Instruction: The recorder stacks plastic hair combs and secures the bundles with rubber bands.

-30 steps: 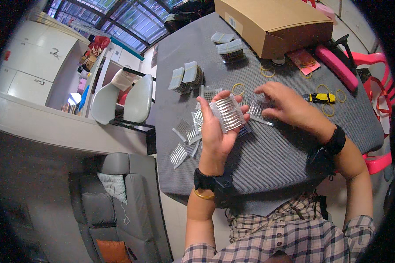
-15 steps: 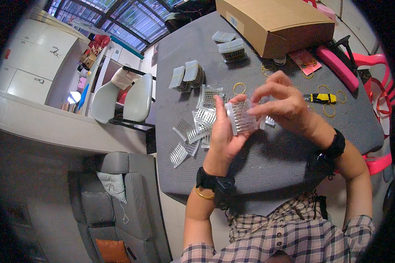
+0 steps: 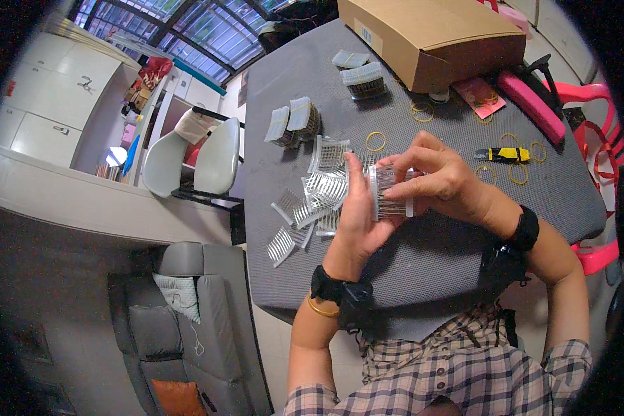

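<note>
My left hand (image 3: 357,220) cradles a small stack of clear plastic strips (image 3: 393,201) set with rows of thin metal pins, its thumb upright beside the near edge. Over the same stack, my right hand (image 3: 442,175) bends its fingers and lays thumb and fingertips on the strips. Its fingers cover part of the stack. To the left of my hands, loose pin strips (image 3: 324,188) lie overlapping on the grey table (image 3: 437,263). Beyond them stand upright stacks of the same strips (image 3: 304,116), with more stacks (image 3: 364,82) farther back.
A brown cardboard box (image 3: 451,52) sits at the far edge. Around it are a pink case (image 3: 532,107), a pink packet (image 3: 480,100) and a yellow-and-black tool (image 3: 509,154). Several yellow rubber bands (image 3: 376,133) are scattered about. A pink chair (image 3: 600,104) stands at right.
My right hand has come down and left, from above the strips onto them. The held strips have turned and now show as a thicker stack between my hands.
</note>
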### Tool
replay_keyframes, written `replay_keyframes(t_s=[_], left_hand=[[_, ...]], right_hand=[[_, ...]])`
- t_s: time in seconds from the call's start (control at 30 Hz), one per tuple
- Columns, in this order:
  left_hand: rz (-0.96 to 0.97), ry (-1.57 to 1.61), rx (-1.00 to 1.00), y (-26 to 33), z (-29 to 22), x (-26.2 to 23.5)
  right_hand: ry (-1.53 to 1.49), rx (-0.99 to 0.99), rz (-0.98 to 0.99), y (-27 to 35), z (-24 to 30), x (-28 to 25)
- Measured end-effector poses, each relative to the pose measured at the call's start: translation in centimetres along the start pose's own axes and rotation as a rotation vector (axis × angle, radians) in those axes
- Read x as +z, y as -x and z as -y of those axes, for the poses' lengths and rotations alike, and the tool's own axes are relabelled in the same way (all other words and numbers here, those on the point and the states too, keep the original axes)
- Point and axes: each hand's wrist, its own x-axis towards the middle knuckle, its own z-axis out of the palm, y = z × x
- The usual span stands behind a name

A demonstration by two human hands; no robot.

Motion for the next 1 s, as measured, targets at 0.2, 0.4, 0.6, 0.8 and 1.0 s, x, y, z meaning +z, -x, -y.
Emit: replay_keyframes(t_s=[0.2,0.4,0.6,0.8,1.0], left_hand=[[0.025,-0.039,-0.028,0.3,-0.1,0.5],[0.025,-0.060,-0.024,0.5,-0.1,0.9],[0.029,-0.009,-0.038,0.2,0.3,0.9],[0.056,0.005,-0.021,0.0,0.2,0.5],[-0.010,0.012,0.021,-0.2,0.1,0.0]], right_hand=[[0.015,-0.003,-0.010,0.1,0.1,0.1],[-0.021,0.023,-0.026,0.2,0.2,0.1],[0.000,-0.063,0.117,-0.6,0.4,-1.2],[-0.082,-0.014,0.156,-0.6,0.1,-1.4],[-0.074,-0.031,0.197,-0.5,0.1,-1.4]])
